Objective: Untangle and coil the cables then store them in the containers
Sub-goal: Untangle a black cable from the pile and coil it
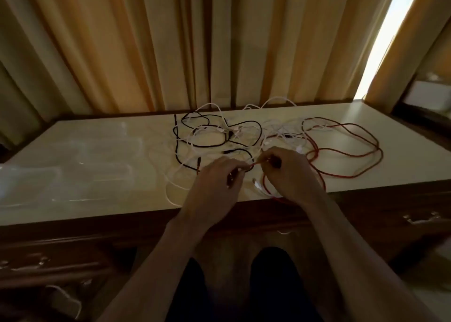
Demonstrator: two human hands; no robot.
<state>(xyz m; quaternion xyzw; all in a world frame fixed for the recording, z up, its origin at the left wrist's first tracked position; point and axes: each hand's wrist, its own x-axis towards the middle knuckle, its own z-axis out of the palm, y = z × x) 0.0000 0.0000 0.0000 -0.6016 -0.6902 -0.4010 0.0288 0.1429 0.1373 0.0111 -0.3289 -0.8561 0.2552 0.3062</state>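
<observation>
your right hand (286,172) and left hand (217,185) meet near the front edge of the table (366,116), fingers curled in, and between them you pinch a short stretch of the red cable (346,150). how much of it sits inside each fist is hard to tell. from your right hand the red line runs out toward 2 o'clock in wide loose loops, well apart from the knot. at 12 o'clock from the grip the black cable (207,146) and the white cables (212,105) cross each other in a tangle. at 9 o'clock the clear plastic containers (97,155) wait, faint against the tabletop.

to do this step well, feed the red end back through each crossing slowly and lift rather than pull, since pulling would likely tighten the snarl.

a white plug below your hands is blurred, one loop drops over the table edge, and the containers' number is unclear.
</observation>
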